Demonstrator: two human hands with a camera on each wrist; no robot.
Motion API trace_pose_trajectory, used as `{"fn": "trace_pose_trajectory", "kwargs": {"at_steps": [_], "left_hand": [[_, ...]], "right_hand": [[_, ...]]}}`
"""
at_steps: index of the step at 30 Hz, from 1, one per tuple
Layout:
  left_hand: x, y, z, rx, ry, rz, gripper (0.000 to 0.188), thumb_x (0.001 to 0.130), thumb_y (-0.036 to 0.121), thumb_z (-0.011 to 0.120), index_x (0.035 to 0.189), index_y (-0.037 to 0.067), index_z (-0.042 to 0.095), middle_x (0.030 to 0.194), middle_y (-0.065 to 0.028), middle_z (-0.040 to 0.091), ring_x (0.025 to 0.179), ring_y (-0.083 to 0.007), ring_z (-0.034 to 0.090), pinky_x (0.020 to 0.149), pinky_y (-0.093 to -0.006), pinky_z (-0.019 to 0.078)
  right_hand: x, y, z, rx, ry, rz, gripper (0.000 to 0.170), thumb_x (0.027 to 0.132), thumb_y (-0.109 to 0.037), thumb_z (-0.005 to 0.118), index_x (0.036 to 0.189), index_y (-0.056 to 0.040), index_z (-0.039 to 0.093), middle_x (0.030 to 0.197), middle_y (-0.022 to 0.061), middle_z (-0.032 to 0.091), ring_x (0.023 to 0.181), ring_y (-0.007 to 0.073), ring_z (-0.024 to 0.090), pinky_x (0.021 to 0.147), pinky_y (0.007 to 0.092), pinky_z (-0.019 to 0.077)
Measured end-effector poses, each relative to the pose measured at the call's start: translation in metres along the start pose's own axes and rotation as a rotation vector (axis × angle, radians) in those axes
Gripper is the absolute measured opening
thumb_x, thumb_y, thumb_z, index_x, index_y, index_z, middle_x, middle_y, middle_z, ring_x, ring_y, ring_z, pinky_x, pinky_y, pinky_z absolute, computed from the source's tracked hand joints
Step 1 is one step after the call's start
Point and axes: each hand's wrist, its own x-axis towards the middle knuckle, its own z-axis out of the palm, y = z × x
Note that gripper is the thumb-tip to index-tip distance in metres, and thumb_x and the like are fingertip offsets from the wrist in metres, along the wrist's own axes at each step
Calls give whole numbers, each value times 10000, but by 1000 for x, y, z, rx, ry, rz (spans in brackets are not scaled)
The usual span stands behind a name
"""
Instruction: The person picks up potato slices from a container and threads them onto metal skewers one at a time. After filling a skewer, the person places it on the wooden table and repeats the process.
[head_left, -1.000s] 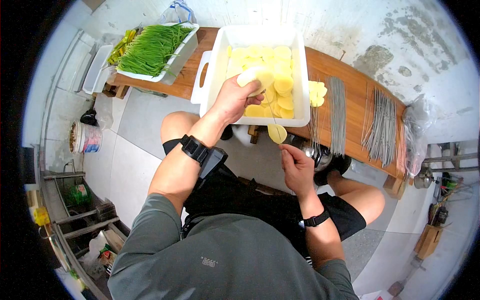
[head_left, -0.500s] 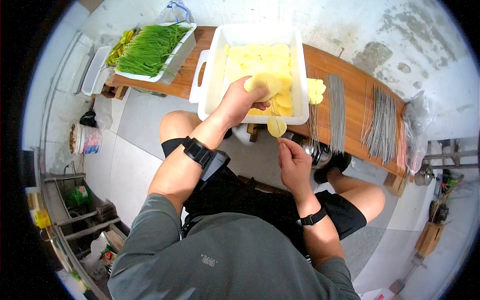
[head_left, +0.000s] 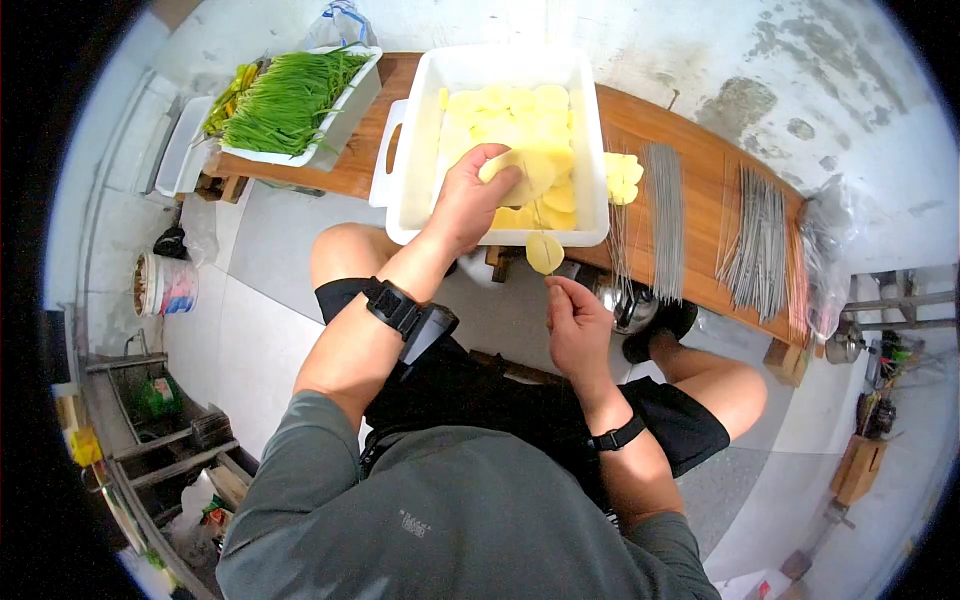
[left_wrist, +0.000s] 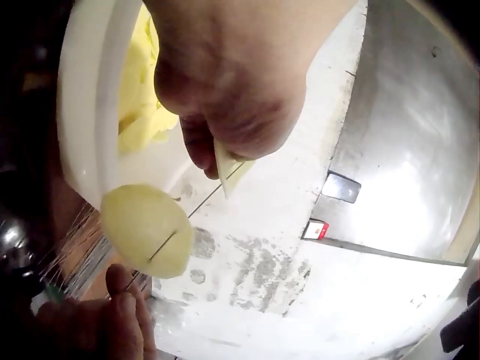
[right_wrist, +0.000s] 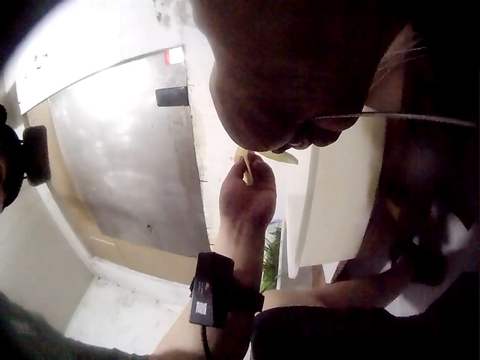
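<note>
1. With 12 o'clock pointing away from the person, the left hand (head_left: 470,205) is over the tub's near edge, around 7 o'clock. Its thumb and fingers pinch pale yellow slices (head_left: 535,172), which stick out towards 2 o'clock. Their broad faces are mostly uncovered, probably so that the fingers stay out of the skewer's way. How many slices it holds, I cannot tell.

2. The right hand (head_left: 583,340) is nearer the body, at about 5 o'clock from the left hand. Its thumb and forefinger are pressed together on the thin skewer (left_wrist: 198,206); how the other fingers lie is hard to tell. The back of the skewer (right_wrist: 405,116) runs out behind this hand, a grip that likely steadies its length.

3. A single slice (head_left: 545,255) is pierced by the skewer just beside the right fingertips, at 11 o'clock from that hand. The skewer runs on from it to the slices in the left hand, so the two hands hold it between them at a slant.

4. The white tub (head_left: 425,130) is at 12 o'clock, with loose slices (head_left: 495,115) inside, handy for the left hand.

5. At 1 to 2 o'clock on the wooden bench (head_left: 705,200) are more slices (head_left: 622,178) and metal skewers (head_left: 662,220), apparently laid side by side for easy picking. Long greens (head_left: 290,105) fill a container at 11 o'clock.
</note>
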Motion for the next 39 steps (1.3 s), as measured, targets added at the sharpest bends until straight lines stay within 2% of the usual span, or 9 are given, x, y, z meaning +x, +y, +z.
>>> {"fn": "trace_pose_trajectory", "kwargs": {"at_steps": [2, 6, 10, 19, 21, 31, 34, 36, 39], "left_hand": [[-1, 1, 0, 7, 9, -7, 252, 917, 97, 591, 1139, -17, 556, 992, -62, 636, 832, -121, 613, 710, -266, 525], [-4, 9, 5, 100, 65, -47, 246, 924, 61, 590, 1158, 11, 534, 975, -59, 630, 802, -123, 621, 677, -262, 542], [1, -3, 0, 27, 54, -30, 242, 924, 62, 592, 1153, 7, 538, 975, -57, 629, 804, -119, 617, 684, -256, 540], [-1, -4, -2, 208, 8, 62, 229, 915, 60, 605, 1129, -5, 553, 968, -47, 626, 826, -108, 604, 718, -244, 528], [-9, 3, 2, 265, -23, -54, 276, 910, 110, 622, 1140, -31, 562, 1016, -62, 624, 902, -106, 580, 782, -245, 496], [-8, 2, 4, 261, -75, -61, 318, 905, 94, 625, 1179, -37, 531, 1031, -80, 621, 927, -121, 586, 811, -263, 500], [-9, 2, 8, 96, -65, -127, 328, 906, 84, 621, 1199, -28, 526, 1062, -85, 624, 953, -139, 602, 833, -277, 512], [-16, 4, 13, -184, -68, -228, 352, 884, 58, 635, 1206, -11, 510, 1089, -94, 620, 941, -182, 632, 815, -315, 546], [-23, -6, 20, -286, -145, -172, 377, 875, 41, 638, 1223, -20, 506, 1144, -107, 613, 994, -198, 629, 854, -328, 541]], "right_hand": [[-1, -2, 3, 73, 8, 22, 194, 954, -122, 573, 1051, 25, 655, 666, -47, 516, 557, 29, 433, 493, 196, 354], [-1, 4, 2, 9, 21, 23, 190, 956, -121, 569, 1048, 21, 656, 659, -47, 514, 547, 31, 432, 480, 200, 347], [-2, 5, 3, 19, 8, 30, 184, 960, -123, 560, 1042, 14, 651, 647, -45, 508, 531, 35, 429, 466, 205, 338], [2, -3, 5, 154, -27, 100, 187, 966, -146, 549, 1040, 0, 639, 622, -22, 505, 505, 55, 424, 447, 215, 334], [5, -7, 5, 166, -28, 114, 188, 967, -150, 548, 1038, -3, 640, 615, -20, 503, 500, 59, 422, 445, 218, 334], [20, -10, -2, 499, -101, 281, 184, 964, -177, 558, 1020, -19, 632, 558, -24, 451, 421, 73, 355, 402, 235, 284], [24, -7, -4, 549, -117, 303, 186, 966, -183, 554, 1023, -21, 628, 551, -22, 447, 401, 79, 344, 395, 237, 275], [27, -6, -5, 570, -128, 298, 186, 966, -184, 553, 1027, -23, 627, 550, -21, 448, 396, 81, 344, 393, 237, 273], [29, -5, -5, 589, -143, 290, 191, 971, -191, 549, 1029, -24, 623, 550, -18, 450, 389, 81, 344, 391, 239, 276]]}}
